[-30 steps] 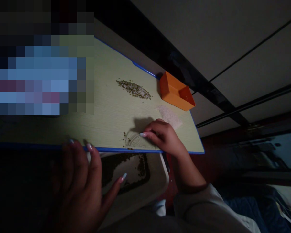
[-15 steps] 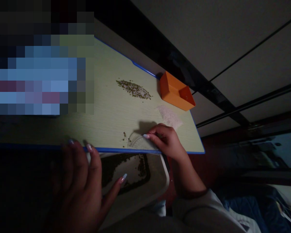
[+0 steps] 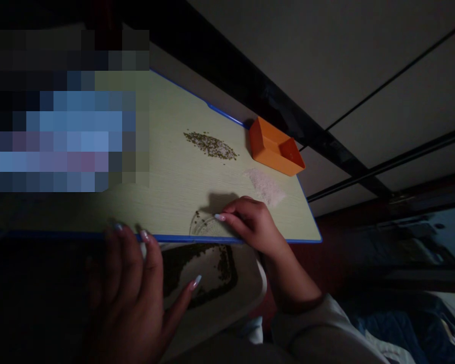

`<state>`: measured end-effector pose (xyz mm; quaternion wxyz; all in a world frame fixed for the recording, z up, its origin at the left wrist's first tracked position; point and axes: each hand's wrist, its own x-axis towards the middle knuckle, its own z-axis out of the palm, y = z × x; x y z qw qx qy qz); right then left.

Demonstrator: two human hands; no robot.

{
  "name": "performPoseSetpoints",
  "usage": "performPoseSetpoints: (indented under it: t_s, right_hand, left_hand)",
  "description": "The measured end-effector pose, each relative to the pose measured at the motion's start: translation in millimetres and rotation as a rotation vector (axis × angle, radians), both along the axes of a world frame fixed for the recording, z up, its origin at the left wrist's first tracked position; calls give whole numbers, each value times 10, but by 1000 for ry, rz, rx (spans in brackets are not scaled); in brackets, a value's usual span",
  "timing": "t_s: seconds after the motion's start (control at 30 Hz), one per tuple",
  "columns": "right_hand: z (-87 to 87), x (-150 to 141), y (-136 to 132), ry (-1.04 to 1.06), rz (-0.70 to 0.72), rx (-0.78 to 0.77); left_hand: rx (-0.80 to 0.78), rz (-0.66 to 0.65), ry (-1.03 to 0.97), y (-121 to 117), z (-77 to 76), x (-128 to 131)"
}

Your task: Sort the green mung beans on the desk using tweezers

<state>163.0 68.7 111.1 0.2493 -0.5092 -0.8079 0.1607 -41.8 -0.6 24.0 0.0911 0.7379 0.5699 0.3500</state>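
Note:
My right hand (image 3: 250,222) pinches the edge of a clear, round plastic lid (image 3: 202,227), which lies at the table's near edge. A few green beans (image 3: 197,215) show beside and through the lid. My left hand (image 3: 136,283) has its fingers spread, with the fingertips near the blue table edge and the rim of a white bin (image 3: 246,293). Inside the bin, dark green beans surround a pale bare patch. It holds nothing that I can see.
On the pale table (image 3: 167,192) lie a mixed pile of green beans and white grains (image 3: 210,145) and a pile of white grains (image 3: 266,186). An orange box (image 3: 276,149) stands by the far edge, near a wall. The upper left is pixelated.
My right hand has slid the clear lid slightly left, so it now reaches the few loose beans. My left hand has shifted a little to the right, still spread.

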Motion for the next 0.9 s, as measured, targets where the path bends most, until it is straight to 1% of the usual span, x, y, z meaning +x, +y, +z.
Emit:
performPoseSetpoints:
  t_s: [0.07,0.13,0.3,0.4,0.53,0.73,0.9]
  right_hand:
    - [12,34,-7,31,29,-14]
    - [21,72,-34,46,21,1]
    - [14,57,-192,50,-177,61]
    - [-22,-35,-282,70,-252,16]
    - [-71,-95,-307,42,-338,-25]
    - [-69,32,-293,-68,-460,-19]
    - [-62,183,-271,-143,-480,51]
  left_hand:
    - [5,-1,8,-4,0,1]
    - [9,-2,21,-8,1,4]
    - [2,4,21,-11,-4,9]
    - [-1,7,20,-11,-12,5]
    - [6,6,15,-9,-8,0]
    - [29,5,34,-4,-25,3]
    - [37,11,37,-3,-33,7]
